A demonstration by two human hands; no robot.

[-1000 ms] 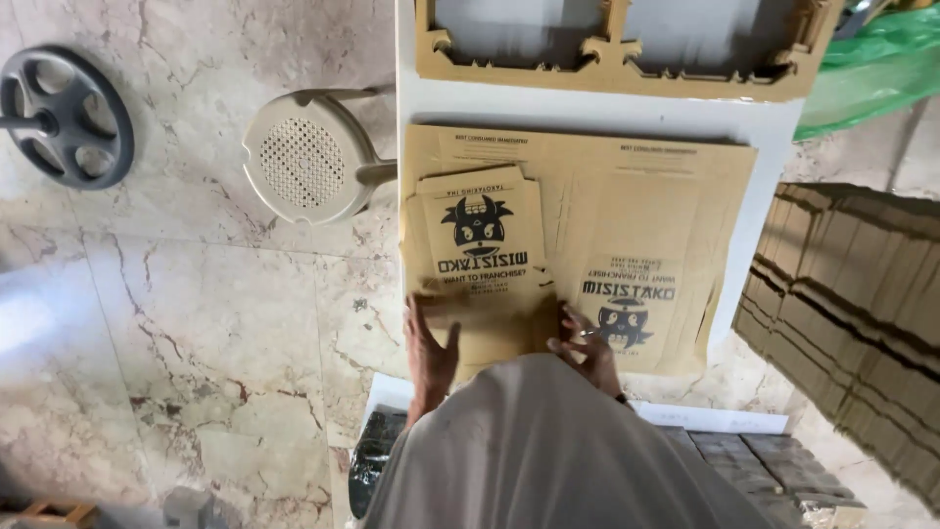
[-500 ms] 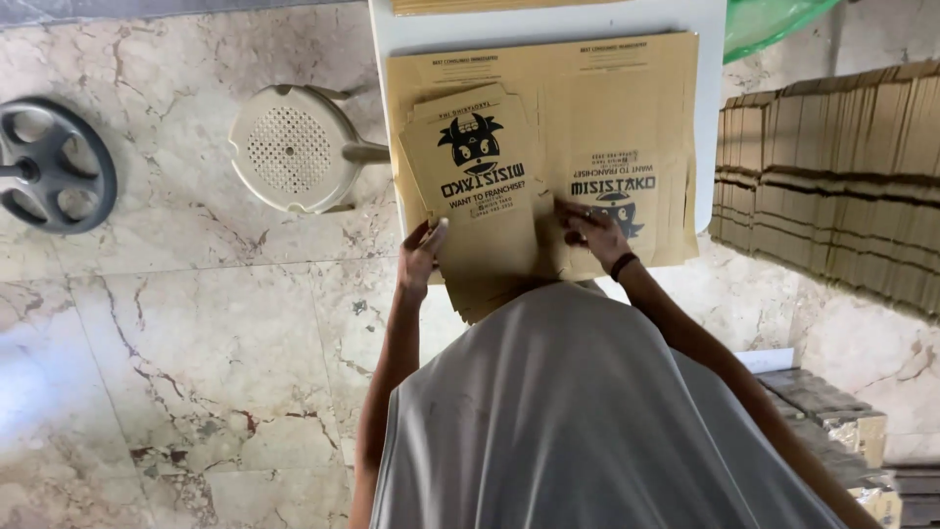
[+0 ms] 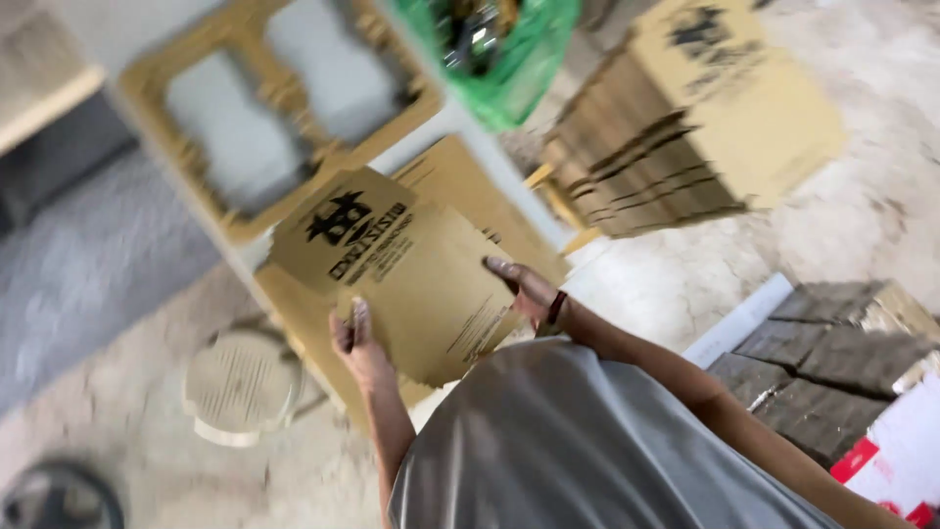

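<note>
Fingers (image 3: 358,315) of our left hand (image 3: 354,345) are curled up along the lower-left edge of the brown paper bag (image 3: 406,269), thumb side tucked under it as far as we can tell, and our right hand (image 3: 526,292) has its fingers spread flat over the bag's right edge, pinching it from the other side. So both hands are closed on the same flat bag, one per edge, which keeps the floppy thing level and printed side up instead of letting it sag in the middle. We've got it lifted just above the stack of flat bags (image 3: 460,186) on the white table (image 3: 108,44), tilted a bit toward us.

Around it (everything's blurry, so take this loosely): a tan cut-out frame (image 3: 294,147) lies further back on the table, and a green plastic bag (image 3: 509,69) with something shiny inside sits past the table's edge. Off to the right there's a big leaning pile of folded bags (image 3: 685,127) on the marble floor (image 3: 862,196), and grey bundles (image 3: 832,358) nearer our right elbow. Down left we see a round white stool (image 3: 240,387) and a dark wheel-like thing (image 3: 59,500) on the floor.

Nothing really sits between the hands and the table stack; the stool is tucked close under the table edge by our left arm, though.
</note>
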